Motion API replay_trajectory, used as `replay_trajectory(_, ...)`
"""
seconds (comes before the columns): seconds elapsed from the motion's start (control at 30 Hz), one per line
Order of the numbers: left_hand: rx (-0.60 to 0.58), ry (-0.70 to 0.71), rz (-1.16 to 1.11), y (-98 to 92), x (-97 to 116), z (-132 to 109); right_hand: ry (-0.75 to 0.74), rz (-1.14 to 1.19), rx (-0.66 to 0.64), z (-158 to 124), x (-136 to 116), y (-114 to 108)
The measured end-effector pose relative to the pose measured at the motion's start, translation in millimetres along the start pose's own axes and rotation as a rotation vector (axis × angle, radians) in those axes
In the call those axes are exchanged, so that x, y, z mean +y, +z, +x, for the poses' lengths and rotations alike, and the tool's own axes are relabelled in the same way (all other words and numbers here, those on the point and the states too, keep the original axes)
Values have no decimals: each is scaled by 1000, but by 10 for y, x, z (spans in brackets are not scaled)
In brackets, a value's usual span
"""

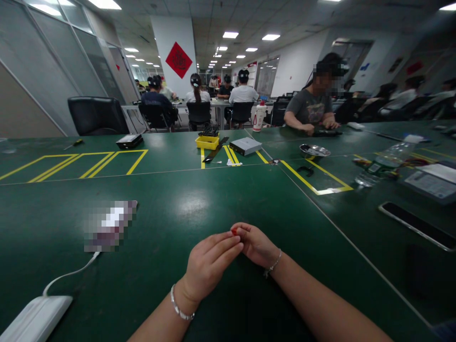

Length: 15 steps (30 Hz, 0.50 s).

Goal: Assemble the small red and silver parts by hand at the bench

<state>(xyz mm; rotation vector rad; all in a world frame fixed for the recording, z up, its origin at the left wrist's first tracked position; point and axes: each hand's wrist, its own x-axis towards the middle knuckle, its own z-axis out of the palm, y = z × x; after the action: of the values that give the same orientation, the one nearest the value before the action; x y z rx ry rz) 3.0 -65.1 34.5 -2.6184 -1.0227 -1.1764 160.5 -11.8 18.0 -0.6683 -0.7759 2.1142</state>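
My two hands meet low on the green table (pixel 178 199) in front of me. My left hand (pixel 208 263) has its fingers curled and pressed together, the fingertips touching the right hand. My right hand (pixel 254 243) is closed in a pinch around a tiny red piece (pixel 234 231), which shows only as a small red speck between the fingertips of both hands. Each wrist wears a thin bracelet.
A blurred phone (pixel 110 225) lies to the left, cabled to a white power bank (pixel 33 318). A dark phone (pixel 416 224) and a plastic bottle (pixel 383 164) lie right. Farther off stand a yellow tray (pixel 207 141), a grey box (pixel 245 146) and a metal bowl (pixel 314 151). A person (pixel 313 107) works opposite; others sit behind.
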Motion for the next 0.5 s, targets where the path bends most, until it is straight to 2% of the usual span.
replay_trajectory(0.1, 3, -3, -7, -8, 8, 4, 0, 14, 2, -2, 0, -3)
replay_trajectory(0.17, 14, -71, -28, 11, -3, -1, -7, 15, -1, 2, 6, -16)
replay_trajectory(0.23, 33, -212, -58, 44, -30, -8, -15, 12, -6, 8, 13, -32)
replay_trajectory(0.37, 139, -609, -90, 115, -107, -24, -12, -4, -5, 16, 22, -52)
replay_trajectory(0.43, 160, -713, -109, 135, -137, -31, -18, -14, -4, 19, 26, -55)
replay_trajectory(0.5, 148, -736, -129, 144, -155, -37, -27, -24, 0, 21, 28, -55)
